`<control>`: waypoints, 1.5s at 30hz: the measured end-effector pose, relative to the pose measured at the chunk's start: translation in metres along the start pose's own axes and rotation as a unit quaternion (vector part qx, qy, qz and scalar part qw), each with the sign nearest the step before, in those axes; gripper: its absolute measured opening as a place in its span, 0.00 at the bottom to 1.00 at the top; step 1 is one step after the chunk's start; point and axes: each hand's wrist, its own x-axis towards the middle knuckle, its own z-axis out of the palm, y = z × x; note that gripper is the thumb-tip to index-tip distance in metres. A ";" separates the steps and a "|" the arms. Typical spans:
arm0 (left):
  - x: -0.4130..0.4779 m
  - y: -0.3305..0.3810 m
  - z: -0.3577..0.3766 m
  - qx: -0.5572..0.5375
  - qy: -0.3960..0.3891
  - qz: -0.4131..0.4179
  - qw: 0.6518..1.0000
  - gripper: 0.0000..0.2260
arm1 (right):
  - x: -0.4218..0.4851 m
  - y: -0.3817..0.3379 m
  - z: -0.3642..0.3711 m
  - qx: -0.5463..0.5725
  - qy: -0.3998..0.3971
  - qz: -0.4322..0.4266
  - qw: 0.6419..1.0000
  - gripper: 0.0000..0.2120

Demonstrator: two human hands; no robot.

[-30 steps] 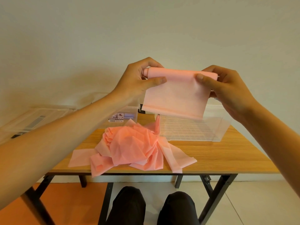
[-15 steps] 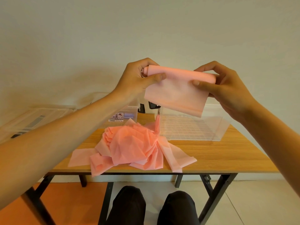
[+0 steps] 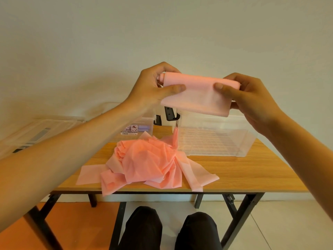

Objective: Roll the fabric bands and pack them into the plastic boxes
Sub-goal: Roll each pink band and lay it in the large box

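A clear lid (image 3: 45, 127) lies at the far left. The left hand (image 3: 151, 89) pinches one end of a pink band (image 3: 196, 98), held up above the table (image 3: 252, 174), and the right hand (image 3: 252, 101) pinches the other end. The band is partly rolled, with a flap hanging loose. Below, a heap of bands (image 3: 149, 161) lies unrolled and the big box (image 3: 216, 141) looks empty, so the job seems barely begun.

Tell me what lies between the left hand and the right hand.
In the head view, a partly rolled pink fabric band spans the gap from the left hand to the right hand; each pinches one end.
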 end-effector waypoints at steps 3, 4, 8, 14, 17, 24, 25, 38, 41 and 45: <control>0.000 -0.001 0.000 0.005 -0.003 0.005 1.000 0.10 | 0.001 0.000 0.000 0.002 -0.002 0.008 1.000 0.09; 0.000 -0.001 0.000 0.010 0.001 0.004 1.000 0.09 | 0.000 0.000 0.001 0.008 -0.005 0.006 1.000 0.10; -0.001 -0.001 0.000 0.020 0.019 0.006 1.000 0.07 | -0.001 0.001 0.002 0.026 -0.021 -0.013 0.999 0.16; -0.002 -0.002 0.000 0.000 0.005 0.007 1.000 0.10 | 0.002 0.002 0.003 0.019 -0.003 0.005 1.000 0.13; -0.002 -0.001 0.000 0.011 0.013 0.004 1.000 0.08 | 0.001 0.001 0.003 0.018 -0.014 0.010 1.000 0.18; -0.002 -0.001 0.000 0.023 0.025 -0.008 0.999 0.09 | 0.001 0.001 0.004 0.030 -0.017 -0.029 0.999 0.15; -0.002 -0.001 -0.001 0.022 0.021 -0.007 1.000 0.09 | 0.001 0.001 0.003 0.032 -0.013 -0.027 0.999 0.14; -0.003 0.000 0.001 0.008 0.017 -0.016 1.000 0.10 | 0.002 -0.001 0.002 0.017 -0.002 -0.004 1.000 0.10; -0.004 0.001 0.002 0.004 0.011 -0.005 1.000 0.12 | 0.002 0.000 0.002 0.013 0.003 0.006 1.000 0.12; -0.003 0.001 0.003 0.006 0.012 -0.002 1.000 0.12 | 0.001 -0.002 0.001 0.023 -0.022 0.012 0.999 0.15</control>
